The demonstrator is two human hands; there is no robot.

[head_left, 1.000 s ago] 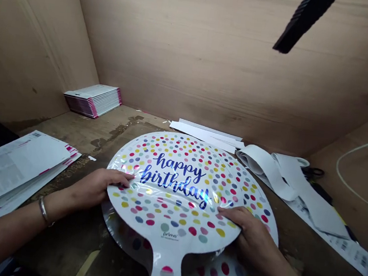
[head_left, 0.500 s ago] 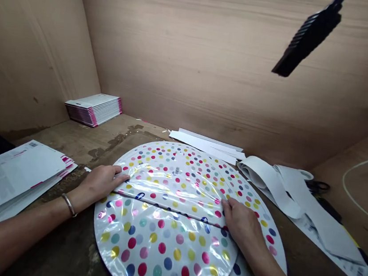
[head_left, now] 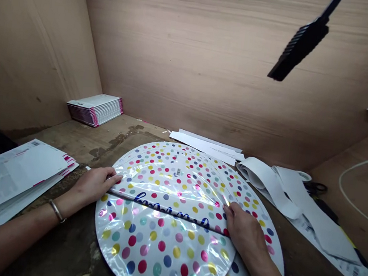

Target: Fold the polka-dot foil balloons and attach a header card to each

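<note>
A round, glossy sheet with coloured dots (head_left: pixel 160 247) lies in front of me, with a folded-over edge crossing its middle and blue lettering along the fold. My left hand (head_left: pixel 96 183) pinches the left end of this fold, a metal bangle on its wrist. At the fold's right end, my right hand (head_left: pixel 243 226) grips the edge between thumb and fingers. More dotted round sheets (head_left: pixel 261 219) lie beneath, showing at the back and right. A small barcode label shows above the fold.
Stacked white and pink cards (head_left: pixel 96 109) sit at the back left, with larger printed cards (head_left: pixel 21 176) at left. White strips (head_left: pixel 206 146), a label roll (head_left: pixel 274 189) and scissors (head_left: pixel 317 187) lie behind and right. A black object (head_left: pixel 298 49) hangs above.
The fold has opened slightly, and more of the blue lettering shows. My left hand has shifted a little left, my right hand slightly right and down. The view has tilted slightly.
</note>
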